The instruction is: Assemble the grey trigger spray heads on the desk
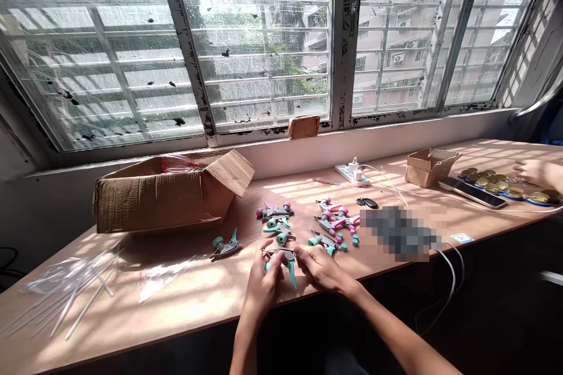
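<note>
Both hands are closed on a grey-and-teal trigger sprayer head (288,258) at the table's front edge, its teal trigger pointing down. My left hand (265,272) grips its left end with the thumb on top. My right hand (319,266) pinches its right end; the fingertips are partly hidden. Just beyond lie more teal sprayer heads (281,231) and a pink-and-grey one (275,211). Another teal sprayer head (226,246) rests to the left. On the right is a group of pink sprayer heads (336,220), with small teal caps (354,240) beside them.
An open cardboard box (149,202) stands at the back left. White tubes (73,299) and plastic bags (162,275) lie at the left. To the right are a power strip (352,175), small box (424,170), phone (472,192), gold lids (490,179) and another person's hand (539,173).
</note>
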Available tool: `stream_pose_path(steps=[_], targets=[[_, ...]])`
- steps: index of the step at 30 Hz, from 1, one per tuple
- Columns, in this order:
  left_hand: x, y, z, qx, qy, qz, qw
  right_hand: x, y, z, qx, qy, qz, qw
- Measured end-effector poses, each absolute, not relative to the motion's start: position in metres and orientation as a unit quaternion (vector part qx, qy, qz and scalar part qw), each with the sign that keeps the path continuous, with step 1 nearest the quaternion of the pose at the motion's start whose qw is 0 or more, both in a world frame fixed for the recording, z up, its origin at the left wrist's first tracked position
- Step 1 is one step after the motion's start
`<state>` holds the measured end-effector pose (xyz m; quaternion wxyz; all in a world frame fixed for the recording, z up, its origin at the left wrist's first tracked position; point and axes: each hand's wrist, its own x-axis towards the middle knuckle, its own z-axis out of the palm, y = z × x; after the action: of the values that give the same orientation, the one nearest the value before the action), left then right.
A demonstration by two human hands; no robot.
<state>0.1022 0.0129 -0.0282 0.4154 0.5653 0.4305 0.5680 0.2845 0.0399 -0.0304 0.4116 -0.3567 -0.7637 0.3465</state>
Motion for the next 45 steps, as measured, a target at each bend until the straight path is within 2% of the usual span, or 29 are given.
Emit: stream_pose_path(steps=[12,21,37,45], targets=[[0.1024,0.0143,-0.0279,0.579,0.429,0.557,0.413,0.2861,0.0438,-0.0361,-0.369,-0.752,0.362,0.410],[0.0990,0.0168,-0.0330,0.576,0.441,0.562,0.397,0.2843,0.0435,-0.0319,-0.359,-0.752,0.332,0.443],[0.0999,0.0141,-0.0307,0.577,0.445,0.571,0.379,0.2855,0.0432,-0.0319,-0.362,-0.764,0.317,0.430],[0.1003,0.0130,-0.0292,0.580,0.443,0.572,0.374,0.2859,0.0415,-0.0326,-0.363,-0.791,0.307,0.386]])
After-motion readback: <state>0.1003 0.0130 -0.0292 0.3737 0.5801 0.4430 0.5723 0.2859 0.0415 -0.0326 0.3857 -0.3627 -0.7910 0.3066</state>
